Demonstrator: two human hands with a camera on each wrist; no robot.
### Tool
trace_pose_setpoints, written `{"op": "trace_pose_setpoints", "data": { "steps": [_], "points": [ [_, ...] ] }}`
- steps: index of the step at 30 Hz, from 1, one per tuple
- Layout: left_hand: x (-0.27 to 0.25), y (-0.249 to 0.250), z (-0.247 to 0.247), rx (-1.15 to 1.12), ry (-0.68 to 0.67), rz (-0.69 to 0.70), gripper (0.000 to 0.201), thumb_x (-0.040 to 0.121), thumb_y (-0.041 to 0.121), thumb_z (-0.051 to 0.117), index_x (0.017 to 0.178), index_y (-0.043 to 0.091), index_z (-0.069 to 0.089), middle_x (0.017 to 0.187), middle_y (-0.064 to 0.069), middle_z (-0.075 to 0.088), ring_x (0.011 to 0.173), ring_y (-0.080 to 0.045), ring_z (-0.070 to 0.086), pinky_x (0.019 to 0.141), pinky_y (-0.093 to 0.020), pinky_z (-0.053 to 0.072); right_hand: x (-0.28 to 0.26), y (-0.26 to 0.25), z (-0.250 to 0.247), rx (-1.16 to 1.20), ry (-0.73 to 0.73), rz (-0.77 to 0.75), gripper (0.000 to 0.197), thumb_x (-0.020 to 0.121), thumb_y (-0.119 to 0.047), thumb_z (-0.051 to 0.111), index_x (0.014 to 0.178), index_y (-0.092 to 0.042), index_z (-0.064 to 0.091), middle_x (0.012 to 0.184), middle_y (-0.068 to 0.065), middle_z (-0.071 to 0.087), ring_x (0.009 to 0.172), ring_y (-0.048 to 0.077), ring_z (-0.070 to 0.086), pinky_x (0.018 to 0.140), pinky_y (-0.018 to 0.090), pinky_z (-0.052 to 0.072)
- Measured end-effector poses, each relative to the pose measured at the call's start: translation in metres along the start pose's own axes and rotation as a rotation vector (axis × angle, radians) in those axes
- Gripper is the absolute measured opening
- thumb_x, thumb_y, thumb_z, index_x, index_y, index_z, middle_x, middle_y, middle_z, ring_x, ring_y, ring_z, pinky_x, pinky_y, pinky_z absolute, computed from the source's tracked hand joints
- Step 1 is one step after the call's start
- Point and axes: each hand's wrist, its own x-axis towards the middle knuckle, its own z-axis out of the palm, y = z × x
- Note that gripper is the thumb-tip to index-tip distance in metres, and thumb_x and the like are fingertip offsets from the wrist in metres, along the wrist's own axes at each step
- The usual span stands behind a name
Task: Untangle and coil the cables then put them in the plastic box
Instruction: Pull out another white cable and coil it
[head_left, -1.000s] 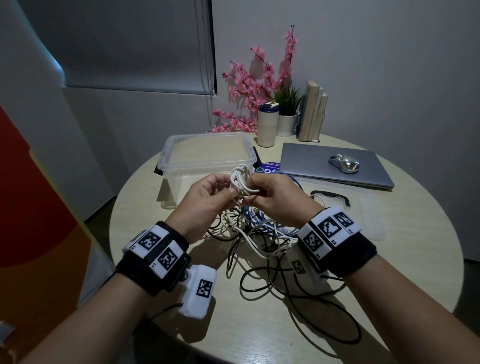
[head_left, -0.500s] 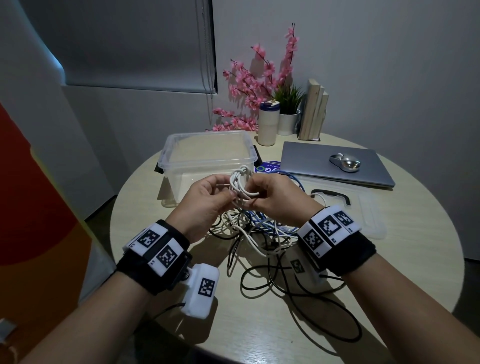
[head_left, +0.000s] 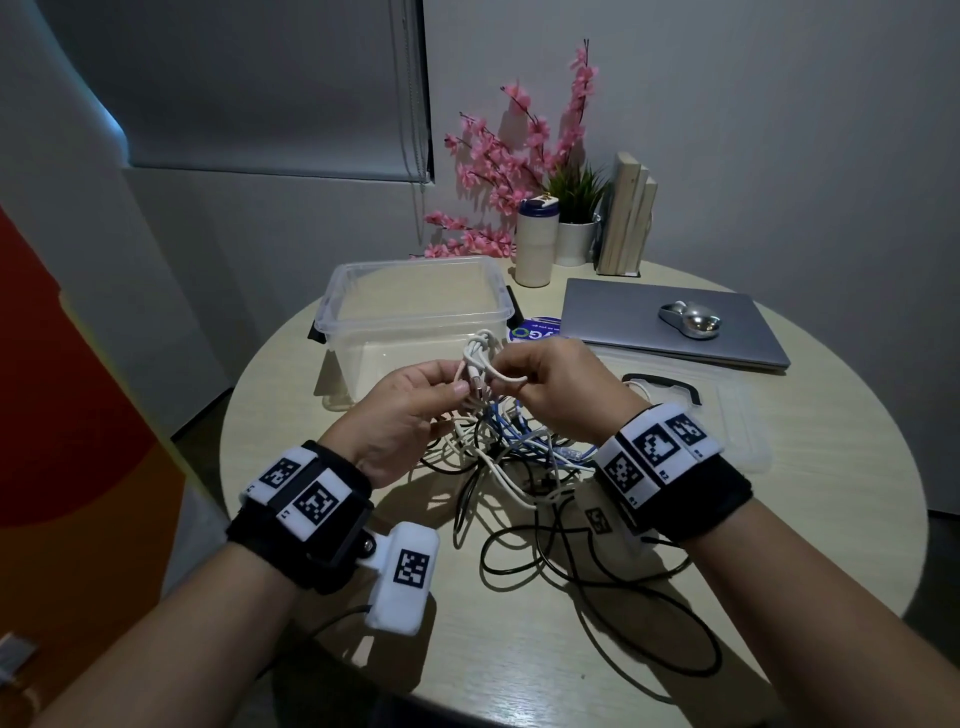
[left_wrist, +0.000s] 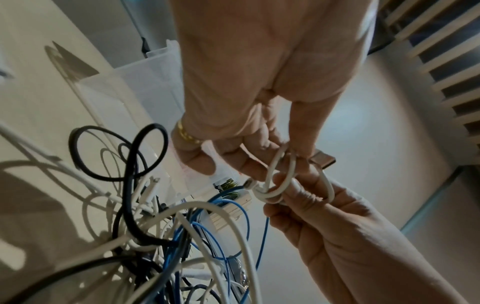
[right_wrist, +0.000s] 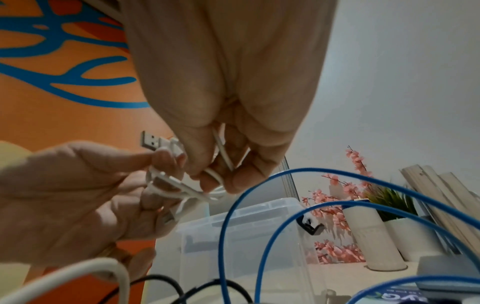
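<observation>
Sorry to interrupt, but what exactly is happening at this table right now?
A person is sorting a tangle of cables on a round table. Both hands hold a small white cable above the pile: the left hand pinches it near its USB plug, the right hand grips its loops. The plastic box behind looks open and empty, its lid lying to the right.
</observation>
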Motion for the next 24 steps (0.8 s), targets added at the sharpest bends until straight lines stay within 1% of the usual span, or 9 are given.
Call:
{"op": "trace_pose_setpoints", "data": {
  "steps": [3, 6, 9, 11, 14, 16, 18, 21, 24],
  "points": [
    [-0.0022, 0.0042, 0.0034, 0.006, 0.007, -0.034, 0.020, 0.087, 0.031, 0.054, 0.091, 0.015, 0.064, 0.079, 0.004, 0.068, 0.075, -0.007, 0.058, 0.069, -0.028, 0.036, -0.0006, -0.0020, 0.0048, -0.119, -0.013, -0.033, 0.023, 0.086, -0.002, 0.057, 0.091, -0.016, 0.075, 0.077, 0.008, 0.067, 0.067, 0.013, 0.051, 0.054, 0.016, 0.031],
    [0.0011, 0.0039, 0.0038, 0.061, 0.078, -0.039, 0.022, 0.092, 0.033, 0.052, 0.085, 0.015, 0.062, 0.079, 0.000, 0.066, 0.074, -0.009, 0.056, 0.066, -0.027, 0.036, -0.0030, -0.0052, 0.0081, -0.177, -0.037, -0.101, 0.022, 0.086, -0.006, 0.056, 0.098, -0.013, 0.074, 0.078, 0.015, 0.065, 0.068, 0.018, 0.048, 0.058, 0.027, 0.026],
    [0.0032, 0.0037, -0.0003, 0.070, 0.103, -0.035, 0.020, 0.094, 0.031, 0.052, 0.080, 0.018, 0.060, 0.071, 0.004, 0.062, 0.071, -0.009, 0.052, 0.067, -0.031, 0.032, -0.0076, -0.0068, 0.0061, 0.002, -0.060, -0.065, 0.025, 0.092, -0.031, 0.056, 0.102, -0.016, 0.072, 0.078, 0.014, 0.063, 0.071, 0.021, 0.054, 0.066, 0.034, 0.041],
    [0.0031, 0.0039, -0.0018, 0.073, 0.122, -0.039, 0.020, 0.095, 0.028, 0.050, 0.079, 0.019, 0.058, 0.071, 0.003, 0.060, 0.069, -0.009, 0.051, 0.067, -0.032, 0.031, -0.0078, -0.0052, 0.0031, 0.111, -0.098, -0.018, 0.032, 0.095, -0.034, 0.050, 0.097, -0.010, 0.072, 0.075, 0.017, 0.060, 0.067, 0.020, 0.052, 0.068, 0.039, 0.048],
    [0.0037, 0.0017, -0.0007, 0.057, 0.122, -0.035, 0.022, 0.097, 0.023, 0.047, 0.079, 0.019, 0.058, 0.073, 0.000, 0.059, 0.070, -0.010, 0.051, 0.066, -0.030, 0.033, -0.0066, -0.0039, 0.0021, 0.104, -0.104, 0.002, 0.021, 0.094, -0.027, 0.056, 0.101, -0.020, 0.074, 0.082, 0.009, 0.058, 0.077, 0.015, 0.053, 0.072, 0.032, 0.043],
    [0.0044, 0.0003, 0.0019, 0.057, 0.130, -0.041, 0.024, 0.099, 0.021, 0.045, 0.079, 0.017, 0.058, 0.074, 0.001, 0.060, 0.070, -0.009, 0.053, 0.067, -0.029, 0.035, -0.0065, -0.0030, 0.0038, 0.069, -0.059, 0.033, 0.016, 0.088, -0.030, 0.065, 0.100, -0.025, 0.073, 0.097, -0.001, 0.049, 0.098, 0.011, 0.048, 0.085, 0.024, 0.039],
    [0.0056, -0.0001, 0.0037, 0.038, 0.145, -0.038, 0.026, 0.100, 0.022, 0.043, 0.079, 0.018, 0.058, 0.070, 0.003, 0.061, 0.071, -0.009, 0.054, 0.070, -0.031, 0.034, -0.0055, -0.0024, 0.0080, 0.060, 0.031, 0.072, 0.014, 0.080, -0.035, 0.072, 0.092, -0.028, 0.069, 0.109, -0.002, 0.041, 0.111, 0.012, 0.041, 0.097, 0.025, 0.035],
    [0.0071, -0.0003, 0.0052, -0.006, 0.158, -0.040, 0.027, 0.100, 0.025, 0.041, 0.080, 0.020, 0.058, 0.064, 0.008, 0.063, 0.073, -0.009, 0.057, 0.073, -0.033, 0.032, -0.0046, -0.0039, 0.0085, 0.198, 0.156, 0.188, 0.046, 0.070, -0.032, 0.082, 0.104, -0.024, 0.052, 0.116, -0.002, 0.041, 0.107, 0.010, 0.048, 0.086, 0.020, 0.041],
    [0.0052, -0.0005, 0.0077, -0.051, 0.143, -0.049, 0.026, 0.101, 0.027, 0.039, 0.083, 0.020, 0.057, 0.065, 0.007, 0.065, 0.078, -0.011, 0.057, 0.075, -0.033, 0.033, -0.0038, -0.0022, 0.0059, 0.551, 0.082, 0.252, 0.087, 0.065, -0.019, 0.086, 0.132, -0.019, 0.031, 0.112, -0.007, 0.049, 0.100, 0.012, 0.061, 0.074, 0.017, 0.051]
  ]
}}
